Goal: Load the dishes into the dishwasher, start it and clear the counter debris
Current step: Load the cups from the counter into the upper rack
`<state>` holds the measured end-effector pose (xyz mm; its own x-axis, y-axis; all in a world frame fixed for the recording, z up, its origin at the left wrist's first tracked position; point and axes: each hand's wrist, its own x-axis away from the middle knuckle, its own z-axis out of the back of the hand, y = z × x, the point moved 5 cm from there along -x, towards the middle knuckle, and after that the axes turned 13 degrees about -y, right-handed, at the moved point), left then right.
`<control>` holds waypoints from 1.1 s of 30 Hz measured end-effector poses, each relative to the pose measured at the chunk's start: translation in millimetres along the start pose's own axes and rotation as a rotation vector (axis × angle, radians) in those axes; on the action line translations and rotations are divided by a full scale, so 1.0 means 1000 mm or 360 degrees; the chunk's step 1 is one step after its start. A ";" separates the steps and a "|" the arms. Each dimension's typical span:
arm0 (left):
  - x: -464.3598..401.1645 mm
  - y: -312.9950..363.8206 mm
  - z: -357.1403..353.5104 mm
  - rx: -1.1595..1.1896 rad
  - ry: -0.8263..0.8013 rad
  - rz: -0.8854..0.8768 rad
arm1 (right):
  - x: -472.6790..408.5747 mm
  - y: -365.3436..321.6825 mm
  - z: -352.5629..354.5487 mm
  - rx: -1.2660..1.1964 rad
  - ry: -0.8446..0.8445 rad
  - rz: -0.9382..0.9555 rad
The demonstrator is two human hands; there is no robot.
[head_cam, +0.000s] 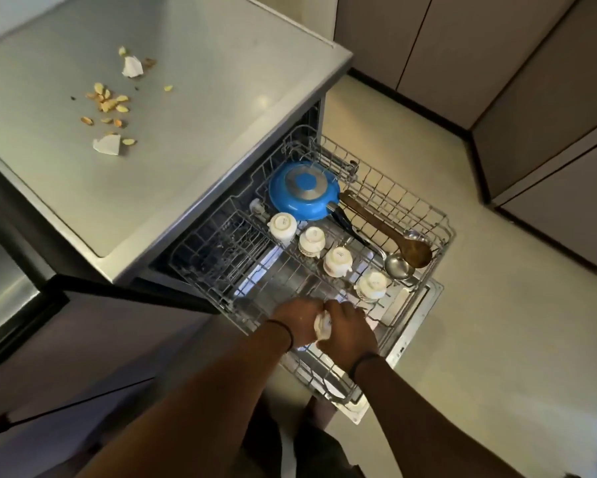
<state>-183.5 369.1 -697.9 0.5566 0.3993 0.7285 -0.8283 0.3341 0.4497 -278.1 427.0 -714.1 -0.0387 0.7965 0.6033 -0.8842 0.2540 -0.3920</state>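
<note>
cup [322,326] sits pinched between our left hand [295,317] and right hand [347,331], fingers curled on it over the upper rack [438,220] front edge. we judge it light, stiff, glazed-slippery and chippable; best held by the body. four cups [338,258] stand beyond, debris [109,105] on the counter [204,98].

Pale floor [480,305] spreads to the right, edged by a dark skirting strip [428,105] beneath tall beige cabinet doors [497,46] along the wall.
</note>
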 end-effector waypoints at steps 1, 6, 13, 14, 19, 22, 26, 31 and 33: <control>-0.007 -0.002 -0.010 -0.0040 0.0000 -0.0001 | -0.002 0.005 -0.011 0.0021 -0.0006 -0.0027; -0.042 -0.011 -0.044 -0.0208 -0.0048 0.0043 | -0.022 0.025 -0.050 0.0028 0.0008 -0.0111; -0.059 -0.033 -0.074 -0.0232 -0.0157 0.0144 | -0.037 0.030 -0.087 -0.0063 -0.0088 -0.0121; -0.060 -0.035 -0.077 -0.0201 -0.0170 0.0141 | -0.038 0.031 -0.090 -0.0099 -0.0096 -0.0124; -0.058 -0.040 -0.078 -0.0022 -0.0115 0.0142 | -0.038 0.037 -0.088 -0.0203 -0.0142 -0.0139; -0.055 -0.046 -0.080 0.0046 -0.0085 0.0180 | -0.037 0.039 -0.090 -0.0204 -0.0176 -0.0134; -0.054 -0.046 -0.078 0.0074 -0.0088 0.0195 | -0.035 0.039 -0.090 -0.0236 -0.0152 -0.0123; -0.046 -0.046 -0.078 0.0066 -0.0096 0.0262 | -0.023 0.033 -0.082 -0.0111 -0.0103 -0.0099; -0.037 -0.045 -0.072 0.0042 -0.0098 0.0288 | -0.018 0.029 -0.071 -0.0124 -0.0095 -0.0098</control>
<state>-162.2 400.4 -782.4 0.3939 0.3978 0.8286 -0.9165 0.2385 0.3212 -270.3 458.9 -785.4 -0.0152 0.7444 0.6676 -0.8471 0.3451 -0.4041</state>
